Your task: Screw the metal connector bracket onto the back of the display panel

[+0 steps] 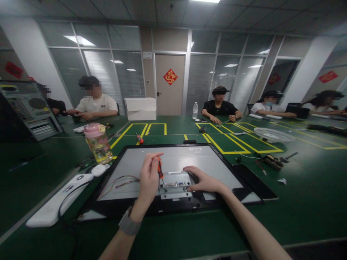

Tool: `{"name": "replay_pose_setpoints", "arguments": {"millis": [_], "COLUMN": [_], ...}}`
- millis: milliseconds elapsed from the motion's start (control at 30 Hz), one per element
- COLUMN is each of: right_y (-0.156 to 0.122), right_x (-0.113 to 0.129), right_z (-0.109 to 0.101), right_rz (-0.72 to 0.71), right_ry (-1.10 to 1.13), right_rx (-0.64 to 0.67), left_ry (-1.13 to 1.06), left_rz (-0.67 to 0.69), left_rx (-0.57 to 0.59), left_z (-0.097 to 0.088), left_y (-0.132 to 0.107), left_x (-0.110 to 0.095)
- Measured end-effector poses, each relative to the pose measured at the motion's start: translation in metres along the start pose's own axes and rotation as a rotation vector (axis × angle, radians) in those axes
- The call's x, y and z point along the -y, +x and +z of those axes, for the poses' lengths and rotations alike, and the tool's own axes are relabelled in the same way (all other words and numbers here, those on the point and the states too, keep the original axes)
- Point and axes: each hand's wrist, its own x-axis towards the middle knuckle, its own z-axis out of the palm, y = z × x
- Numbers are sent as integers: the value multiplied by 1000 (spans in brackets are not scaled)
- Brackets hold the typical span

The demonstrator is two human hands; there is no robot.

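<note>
In front of me a monitor panel (pixel 127 162) lies flat, its grey metal back facing up inside a black frame. A metal bracket (pixel 176 195) with a row of ports sits on it near the edge closest to me. My left hand (pixel 149 177) is closed around an orange and black screwdriver (pixel 160 169), whose shaft points down at the bracket's left side. My right hand (pixel 202 180) rests on the bracket's right end, thumb and fingers apart across it. Thin wires (pixel 121 179) trail over the panel to the left.
Left of the panel are a white power strip (pixel 61 200) with a cable and a pink-lidded bottle (pixel 98 144). Another screwdriver (pixel 140 138) lies beyond. A black flat panel (pixel 253 180) and small parts (pixel 272 161) lie right. Several people sit across the green table (pixel 173 238).
</note>
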Motion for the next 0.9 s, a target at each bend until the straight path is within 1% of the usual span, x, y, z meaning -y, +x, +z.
{"name": "replay_pose_setpoints", "arguments": {"millis": [67,133,267,333,400,500,567,667,733,900], "right_y": [0,0,0,0,-1,-1,-1,-1,-1,0], "right_x": [0,0,1,1,1,0,0,0,0,-4], "right_z": [0,0,0,0,0,0,0,0,0,2], "right_rz": [-1,-6,-3,2,3,-8,-11,-2,-2,-28], "right_ry": [1,1,-1,-2,0,4,9,11,7,4], "right_rx": [-1,-5,-4,-2,-4,-8,-7,0,-3,-19], "left_ry": [-49,-58,49,83,66,-18,-14,60,76,-31], "left_rz": [-42,-42,69,84,51,-5,9,45,36,-32], "left_rx": [-7,-20,-64,-67,-38,-4,-22,-51,-48,-31], "left_z": [1,1,0,0,-1,-1,-1,-1,0,0], "left_y": [0,0,1,0,-1,-2,-1,-1,-1,-1], "left_x": [1,3,6,6,5,4,5,7,7,4]}}
